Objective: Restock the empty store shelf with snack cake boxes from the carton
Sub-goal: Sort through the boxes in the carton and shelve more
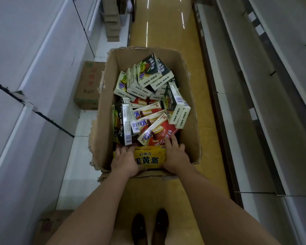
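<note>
Yellow box: lay flat at the near end of the carton, against its near wall, just below the red boxes.
Left hand: its grip lay over the box's left end, fingers bent down over that edge.
Right hand: its grip covered the right end, fingers fairly straight, tips touching a red box; whether it truly clasped the yellow one I could not tell.
Best lift: probably straight up and level, squeezing evenly from both ends, so the leaning red boxes slid off instead of catching.
Risk: the green-and-white boxes were loosely heaped and might tumble.
Shelf: bare shelves ran along the right of the aisle, apart from the carton.
</note>
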`<state>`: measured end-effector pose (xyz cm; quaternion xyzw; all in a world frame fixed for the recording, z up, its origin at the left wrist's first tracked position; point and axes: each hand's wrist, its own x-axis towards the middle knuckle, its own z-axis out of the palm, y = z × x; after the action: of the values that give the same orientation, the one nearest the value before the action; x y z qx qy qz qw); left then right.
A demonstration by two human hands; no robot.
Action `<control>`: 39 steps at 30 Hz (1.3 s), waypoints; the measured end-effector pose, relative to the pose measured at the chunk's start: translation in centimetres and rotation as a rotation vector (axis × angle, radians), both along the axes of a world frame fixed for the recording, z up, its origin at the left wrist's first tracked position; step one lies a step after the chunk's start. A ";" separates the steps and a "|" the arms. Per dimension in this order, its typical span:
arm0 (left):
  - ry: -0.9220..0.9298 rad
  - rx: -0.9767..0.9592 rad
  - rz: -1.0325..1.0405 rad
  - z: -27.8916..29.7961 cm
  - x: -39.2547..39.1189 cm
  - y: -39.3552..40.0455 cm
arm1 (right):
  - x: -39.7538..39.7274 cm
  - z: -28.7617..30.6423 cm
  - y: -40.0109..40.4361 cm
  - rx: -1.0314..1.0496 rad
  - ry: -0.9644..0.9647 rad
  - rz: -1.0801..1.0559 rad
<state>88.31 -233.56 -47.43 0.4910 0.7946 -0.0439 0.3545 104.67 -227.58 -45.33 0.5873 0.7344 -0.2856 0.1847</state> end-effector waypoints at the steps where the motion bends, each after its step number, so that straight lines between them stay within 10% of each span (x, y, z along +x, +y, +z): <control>1: 0.051 -0.002 -0.041 -0.1 0.2 0.1 | 0.0 0.0 0.3 -0.008 0.004 -0.005; 13: 0.238 0.282 -0.182 -0.7 1.0 0.6 | 0.2 0.2 3.7 0.242 0.472 -0.488; 21: -0.109 0.250 0.288 2.2 0.2 3.3 | 0.9 0.7 2.8 -0.037 0.896 -1.082; 29: -0.908 0.162 0.812 6.1 0.4 3.8 | 1.1 2.6 2.8 -0.443 1.116 -1.053; 39: -0.806 0.299 0.756 8.8 1.5 3.1 | 1.8 5.6 1.9 -0.423 1.216 -1.069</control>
<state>89.85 -230.48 -38.58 0.1952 0.7146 0.3895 0.5474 106.49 -225.71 -39.72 0.5531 0.2594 -0.7335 -0.2979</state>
